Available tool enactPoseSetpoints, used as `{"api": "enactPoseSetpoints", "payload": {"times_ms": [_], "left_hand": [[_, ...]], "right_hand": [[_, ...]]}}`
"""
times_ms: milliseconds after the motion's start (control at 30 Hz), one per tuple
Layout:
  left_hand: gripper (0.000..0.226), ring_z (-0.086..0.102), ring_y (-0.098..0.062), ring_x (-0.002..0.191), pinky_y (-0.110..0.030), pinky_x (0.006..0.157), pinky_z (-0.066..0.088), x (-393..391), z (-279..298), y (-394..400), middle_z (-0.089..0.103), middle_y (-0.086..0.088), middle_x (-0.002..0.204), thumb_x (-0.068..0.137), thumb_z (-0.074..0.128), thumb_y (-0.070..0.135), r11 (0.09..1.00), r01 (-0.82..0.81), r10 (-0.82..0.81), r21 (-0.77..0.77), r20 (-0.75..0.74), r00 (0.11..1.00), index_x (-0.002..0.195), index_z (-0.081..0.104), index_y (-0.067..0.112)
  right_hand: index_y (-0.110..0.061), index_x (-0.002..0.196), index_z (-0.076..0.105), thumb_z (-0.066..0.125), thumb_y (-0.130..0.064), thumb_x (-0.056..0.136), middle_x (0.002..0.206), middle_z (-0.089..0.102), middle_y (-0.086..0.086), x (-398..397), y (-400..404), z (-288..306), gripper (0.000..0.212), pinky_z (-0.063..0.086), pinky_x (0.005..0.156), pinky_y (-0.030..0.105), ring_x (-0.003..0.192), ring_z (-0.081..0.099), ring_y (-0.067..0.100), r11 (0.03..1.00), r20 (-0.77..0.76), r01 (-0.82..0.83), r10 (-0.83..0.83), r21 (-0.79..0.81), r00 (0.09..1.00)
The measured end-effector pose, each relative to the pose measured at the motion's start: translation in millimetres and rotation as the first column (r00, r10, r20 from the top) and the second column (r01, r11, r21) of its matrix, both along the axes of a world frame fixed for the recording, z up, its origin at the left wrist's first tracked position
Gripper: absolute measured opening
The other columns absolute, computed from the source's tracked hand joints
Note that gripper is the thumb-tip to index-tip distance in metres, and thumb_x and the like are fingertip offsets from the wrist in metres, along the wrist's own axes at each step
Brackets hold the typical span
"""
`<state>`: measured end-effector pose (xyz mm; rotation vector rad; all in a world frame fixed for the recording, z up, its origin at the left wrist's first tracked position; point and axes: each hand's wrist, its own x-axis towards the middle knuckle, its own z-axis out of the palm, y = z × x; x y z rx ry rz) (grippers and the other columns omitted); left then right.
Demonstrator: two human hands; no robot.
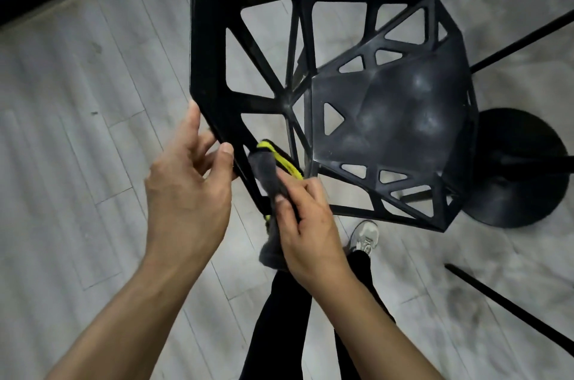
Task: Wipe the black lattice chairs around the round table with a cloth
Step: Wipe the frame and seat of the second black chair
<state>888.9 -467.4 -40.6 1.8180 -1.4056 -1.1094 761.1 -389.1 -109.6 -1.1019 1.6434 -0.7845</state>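
Observation:
A black lattice chair (310,47) fills the middle of the view, seen from above, its dusty seat (391,118) to the right and its backrest frame to the left. My left hand (189,180) grips the lower left edge of the backrest, thumb on the frame's front. My right hand (307,224) holds a grey cloth with a yellow edge (270,168) and presses it against a lattice bar near the backrest's bottom corner. Part of the cloth hangs below my right hand.
A round black table base (521,168) stands on the floor right of the chair. Thin black legs (509,308) of other furniture cross the right side. My black-trousered legs and a grey shoe (365,236) are below the chair. Pale wood floor lies to the left.

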Motion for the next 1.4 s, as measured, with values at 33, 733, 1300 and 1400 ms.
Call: {"api": "enactPoseSetpoints", "payload": {"times_ms": [33,733,1300,1400], "left_hand": [[0.061,0.066,-0.011,0.117,-0.046,0.101,0.054,-1,-1,1,0.07,0.009,0.124,0.101,0.059,0.015,1.0,-0.016,0.016,0.006,0.008,1.0,0.155,0.036,0.035],[0.033,0.058,-0.012,0.083,-0.041,0.094,0.055,-43,-11,4,0.065,-0.001,0.085,0.104,0.055,0.027,0.915,-0.38,0.396,-0.138,0.119,0.91,0.132,0.064,0.041],[0.043,0.062,-0.009,0.091,-0.026,0.084,0.05,-58,-24,-13,0.066,0.007,0.11,0.106,0.039,0.023,0.896,-0.301,0.422,-0.326,0.414,0.806,0.148,0.048,0.024],[0.055,0.052,-0.019,0.127,-0.013,0.102,0.035,-60,-33,-23,0.053,-0.008,0.142,0.106,0.035,0.011,0.918,-0.225,0.366,-0.327,0.478,0.799,0.16,0.022,0.009]], "right_hand": [[-0.051,0.145,0.042,0.042,-0.031,0.105,0.106,0.044,-0.01,-4,3,-10,0.044,0.052,0.087,0.03,0.095,0.056,0.006,0.999,-0.021,-0.007,0.008,0.046,1.0],[-0.025,0.106,0.058,0.043,-0.044,0.105,0.094,0.051,-0.008,-41,-62,-33,0.024,0.038,0.069,0.027,0.083,0.054,0.006,0.91,-0.073,-0.403,0.41,0.101,0.909],[-0.04,0.139,0.048,0.046,-0.032,0.099,0.095,0.036,-0.004,-81,-70,-82,0.041,0.032,0.058,0.031,0.075,0.038,0.017,0.597,-0.505,-0.802,0.688,-0.014,0.521],[-0.03,0.139,0.045,0.048,-0.031,0.102,0.101,0.036,0.0,-71,-88,-91,0.037,0.035,0.061,0.036,0.084,0.048,0.024,0.495,-0.623,-0.869,0.685,0.018,0.377]]}}
